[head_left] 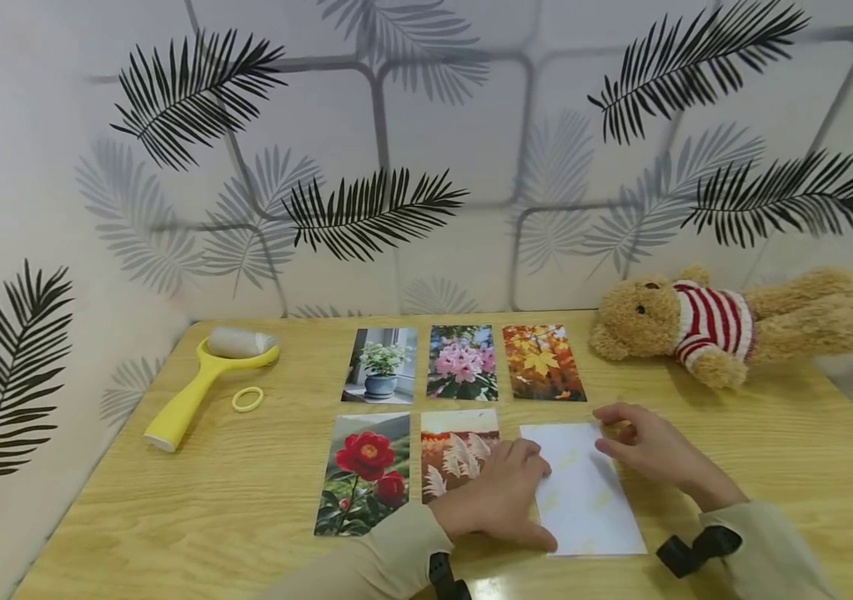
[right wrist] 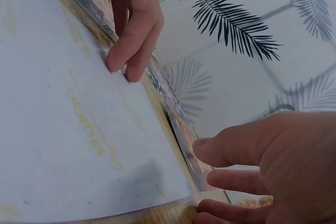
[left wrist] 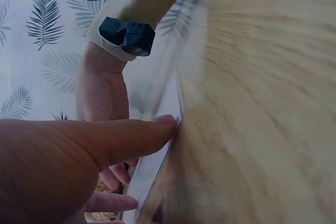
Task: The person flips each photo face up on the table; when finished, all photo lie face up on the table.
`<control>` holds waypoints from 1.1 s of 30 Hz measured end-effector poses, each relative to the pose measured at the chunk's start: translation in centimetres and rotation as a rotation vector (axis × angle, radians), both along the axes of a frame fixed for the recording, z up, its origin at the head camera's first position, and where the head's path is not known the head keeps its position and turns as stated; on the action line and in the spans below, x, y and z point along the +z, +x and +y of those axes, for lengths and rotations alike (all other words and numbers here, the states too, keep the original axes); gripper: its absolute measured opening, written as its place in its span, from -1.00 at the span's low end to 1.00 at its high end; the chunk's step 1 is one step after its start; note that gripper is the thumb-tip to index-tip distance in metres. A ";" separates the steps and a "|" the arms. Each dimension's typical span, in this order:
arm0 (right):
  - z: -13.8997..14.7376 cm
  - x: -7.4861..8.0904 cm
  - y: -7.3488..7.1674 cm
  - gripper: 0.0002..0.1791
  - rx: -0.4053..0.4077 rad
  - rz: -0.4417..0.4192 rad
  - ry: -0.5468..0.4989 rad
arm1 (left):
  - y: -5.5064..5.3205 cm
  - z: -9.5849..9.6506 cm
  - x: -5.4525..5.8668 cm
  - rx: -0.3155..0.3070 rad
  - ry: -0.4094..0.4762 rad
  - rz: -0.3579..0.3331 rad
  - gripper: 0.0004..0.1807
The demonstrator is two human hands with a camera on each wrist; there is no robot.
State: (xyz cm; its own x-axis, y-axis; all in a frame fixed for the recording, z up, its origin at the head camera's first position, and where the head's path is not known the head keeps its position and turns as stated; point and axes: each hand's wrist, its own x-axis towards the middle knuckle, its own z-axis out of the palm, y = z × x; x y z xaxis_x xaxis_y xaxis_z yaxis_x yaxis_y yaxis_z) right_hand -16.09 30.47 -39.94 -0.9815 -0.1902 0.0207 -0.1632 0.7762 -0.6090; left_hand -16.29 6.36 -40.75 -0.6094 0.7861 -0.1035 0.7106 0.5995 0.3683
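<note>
A white card (head_left: pixel 587 500), blank but for faint yellow print, lies at the right of the lower row of photo cards. My left hand (head_left: pixel 497 493) spans its left edge, with the thumb (left wrist: pixel 142 132) at the near corner and fingertips (right wrist: pixel 118 61) farther up that edge. This hand also covers part of the pampas grass photo (head_left: pixel 456 437). By the far right corner of the white card is my right hand (head_left: pixel 651 446), its fingers loosely bent and apart, with nothing held. In the right wrist view its thumb (right wrist: pixel 226 145) stands off the card.
Left of the pampas photo lies a red flower photo (head_left: pixel 366 475). Behind are photos of a potted plant (head_left: pixel 381 367), pink flowers (head_left: pixel 462 362) and autumn leaves (head_left: pixel 544 362). A yellow-handled lint roller (head_left: pixel 197 387) and yellow ring (head_left: pixel 248 399) lie left, a teddy bear (head_left: pixel 719 325) right.
</note>
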 end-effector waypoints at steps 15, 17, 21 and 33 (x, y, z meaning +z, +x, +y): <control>2.3 -0.8 -0.1 -0.30 0.099 -0.198 -0.446 | 0.1 -0.1 -0.6 0.017 0.004 0.041 -0.19; 2.4 -0.7 0.0 -0.29 0.135 -0.203 -0.439 | 0.1 -0.1 -0.7 0.019 0.019 0.063 -0.18; 2.6 -0.5 0.2 -0.43 0.316 -0.268 -0.370 | 0.2 -0.1 -0.7 0.031 0.062 0.092 -0.19; 2.3 -0.4 0.2 -0.56 0.431 -0.260 -0.293 | 0.3 0.0 -0.4 0.165 0.141 0.001 -0.17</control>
